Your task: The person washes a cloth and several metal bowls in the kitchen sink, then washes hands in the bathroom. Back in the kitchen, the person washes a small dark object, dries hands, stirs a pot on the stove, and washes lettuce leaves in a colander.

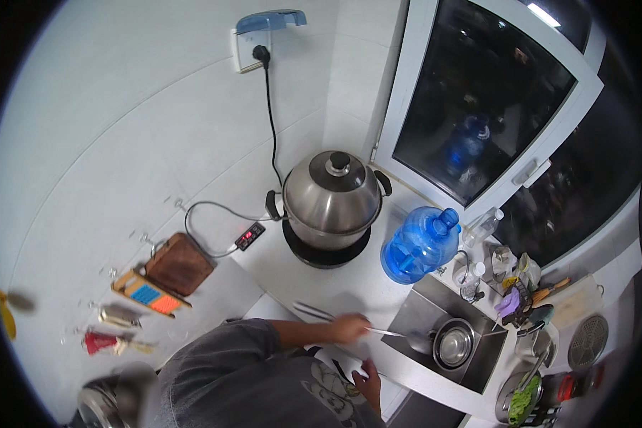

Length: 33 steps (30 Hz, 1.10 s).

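Note:
My left hand (350,328) is closed around the handle of a metal ladle (393,333). The handle's looped end sticks out on the left, past my fist, above the counter's front edge. The ladle's blurred head hangs over the left part of a stainless steel sink (406,315), beside nested metal bowls (455,345) inside it. My right hand (369,381) is lower, close to my shirt and the counter's front edge. Its fingers are spread and nothing shows in them.
A lidded metal pot (331,200) stands on a black hot plate (326,259) with a corded control (250,236). Beside the sink is a blue water jug (420,246). A window sash (588,88) swings inward. A bowl of green vegetables (521,401) stands at right; a wooden board (179,265) hangs left.

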Motion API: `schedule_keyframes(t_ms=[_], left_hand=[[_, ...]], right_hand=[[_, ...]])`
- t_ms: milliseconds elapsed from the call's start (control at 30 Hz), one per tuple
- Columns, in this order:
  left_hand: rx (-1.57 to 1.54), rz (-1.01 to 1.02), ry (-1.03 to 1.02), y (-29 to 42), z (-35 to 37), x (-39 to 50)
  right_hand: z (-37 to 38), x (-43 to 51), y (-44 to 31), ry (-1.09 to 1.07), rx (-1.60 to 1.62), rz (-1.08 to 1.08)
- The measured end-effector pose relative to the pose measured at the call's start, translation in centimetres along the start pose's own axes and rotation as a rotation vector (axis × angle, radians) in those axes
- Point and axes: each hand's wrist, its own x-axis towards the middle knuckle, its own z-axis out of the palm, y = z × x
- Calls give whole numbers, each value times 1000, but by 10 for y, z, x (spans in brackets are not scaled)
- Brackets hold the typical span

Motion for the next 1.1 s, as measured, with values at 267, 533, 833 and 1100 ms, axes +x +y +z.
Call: schedule_keyframes(t_ms=[267,533,833,1100], left_hand=[[-374,384,33,182,-85,54],[837,-146,585,100,-397,82],[978,-273,291,58,-442,118],[626,-308,730,41,-500,100]], right_hand=[[37,30,-73,409,772,11],[0,-33,-56,624,640,253],[-21,-50,-43,613,544,369],[-56,-101,-92,416,418,340]])
